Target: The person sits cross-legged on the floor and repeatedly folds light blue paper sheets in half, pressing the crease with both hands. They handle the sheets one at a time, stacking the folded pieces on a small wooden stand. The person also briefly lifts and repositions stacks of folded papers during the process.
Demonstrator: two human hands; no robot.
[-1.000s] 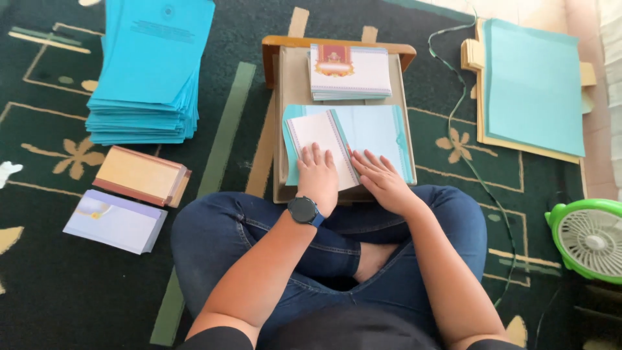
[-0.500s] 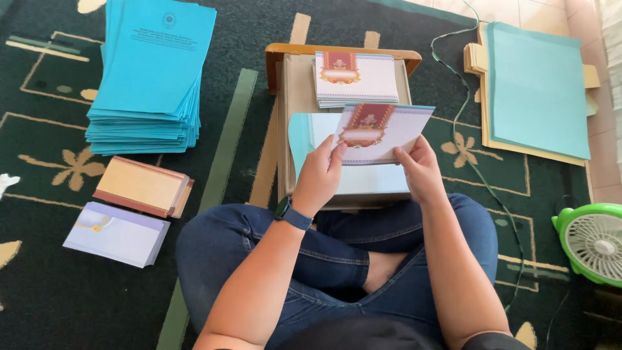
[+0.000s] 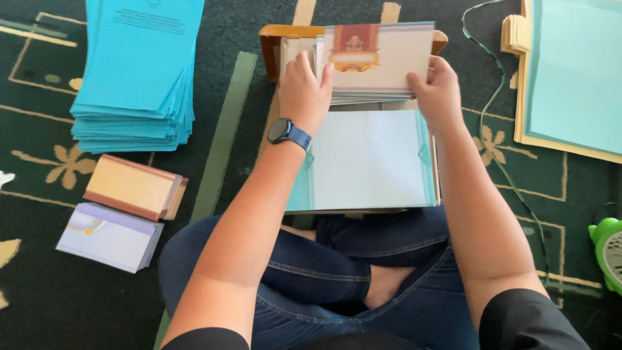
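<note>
A cream card with a red and gold emblem (image 3: pixel 382 58) lies on top of a small pile of like cards at the far end of a low wooden stand (image 3: pixel 272 39). My left hand (image 3: pixel 304 87), with a dark watch on a blue strap at the wrist, grips the card's left edge. My right hand (image 3: pixel 437 91) grips its right edge. Nearer to me on the stand lies an open pale blue folder (image 3: pixel 369 159), its inside blank.
A tall stack of blue folders (image 3: pixel 139 71) sits far left. A tan card pile (image 3: pixel 133 186) and a lilac card pile (image 3: pixel 107 236) lie near left. Pale sheets on a board (image 3: pixel 573 71) are far right, with a cable (image 3: pixel 499 104) and a green fan (image 3: pixel 609 243).
Both hands lifted the emblem card out of the open blue folder and carried it away from me onto the far pile. The folder now lies open and bare.
</note>
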